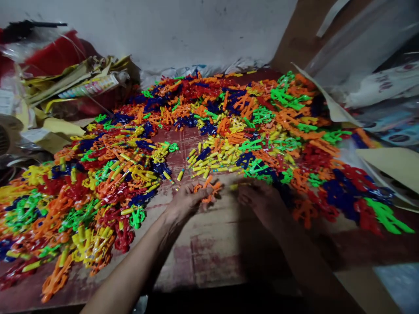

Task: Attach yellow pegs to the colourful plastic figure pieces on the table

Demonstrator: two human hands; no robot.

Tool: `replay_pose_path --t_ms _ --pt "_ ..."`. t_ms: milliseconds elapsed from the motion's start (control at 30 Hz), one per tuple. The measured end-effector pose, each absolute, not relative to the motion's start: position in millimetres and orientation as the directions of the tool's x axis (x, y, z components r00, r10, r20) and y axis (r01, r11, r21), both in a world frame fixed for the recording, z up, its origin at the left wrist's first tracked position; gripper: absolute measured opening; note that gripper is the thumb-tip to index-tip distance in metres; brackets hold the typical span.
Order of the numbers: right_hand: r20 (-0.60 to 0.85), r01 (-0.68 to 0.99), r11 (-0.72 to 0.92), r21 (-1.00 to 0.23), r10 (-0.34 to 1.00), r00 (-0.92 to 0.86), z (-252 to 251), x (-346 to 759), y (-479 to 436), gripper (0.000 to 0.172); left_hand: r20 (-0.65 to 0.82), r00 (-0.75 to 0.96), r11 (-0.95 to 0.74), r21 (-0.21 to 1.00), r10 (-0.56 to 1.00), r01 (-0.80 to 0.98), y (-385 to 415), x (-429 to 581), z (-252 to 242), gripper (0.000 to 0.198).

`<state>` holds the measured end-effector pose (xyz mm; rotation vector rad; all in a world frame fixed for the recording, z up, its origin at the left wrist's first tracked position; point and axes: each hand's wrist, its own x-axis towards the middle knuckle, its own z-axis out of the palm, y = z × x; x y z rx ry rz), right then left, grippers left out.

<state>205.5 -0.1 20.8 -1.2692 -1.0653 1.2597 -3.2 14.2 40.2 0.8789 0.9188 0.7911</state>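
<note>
My left hand (185, 201) is closed on an orange plastic toy piece (213, 191), which sticks out past the thumb over the bare middle of the table. To its right, my right hand (257, 198) is blurred and in shadow. A small yellow tube (236, 186) shows at its pinched fingertips. Just beyond both hands lies a loose heap of yellow tubes (218, 157) with printed bands. A single yellow tube (180, 175) rests apart, close to my left hand.
Glossy plastic pieces in orange, red, blue, green and yellow pile up on the left (98, 183) and right (294, 131) of the worn red table (209, 261). A red container (55, 54) with cardboard scraps stands back left. Plastic bags (386, 85) crowd the right side.
</note>
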Motion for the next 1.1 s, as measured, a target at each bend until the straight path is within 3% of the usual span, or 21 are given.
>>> replay_pose_path --t_ms 300,500,733,967,1100 --pt "-0.203 -0.368 -0.254 -0.895 0.964 -0.171 7.3 188.9 2.1 0.031 -0.262 0.562 0.368 0.926 0.784 -0.082 -6.1 -6.5 33.4 0.041" --pt "-0.241 -0.490 -0.326 -0.808 0.943 -0.229 5.1 186.7 -2.9 0.031 -0.255 0.582 0.419 0.893 0.772 -0.165 -6.9 -6.7 26.6 0.036" --pt "-0.275 -0.470 -0.335 -0.816 0.942 -0.194 14.1 184.1 -5.7 0.035 -0.219 0.568 0.326 0.941 0.793 -0.093 -5.3 -1.8 35.4 0.044" --pt "-0.257 -0.231 -0.266 -0.936 0.964 -0.071 17.2 183.6 -6.9 0.046 -0.248 0.557 0.325 0.945 0.793 -0.042 -6.7 -2.1 31.0 0.049" --pt "-0.275 -0.201 -0.277 -0.940 0.961 -0.038 14.9 181.9 -8.4 0.046 -0.259 0.554 0.344 0.937 0.791 -0.054 -7.0 -0.5 26.0 0.051"
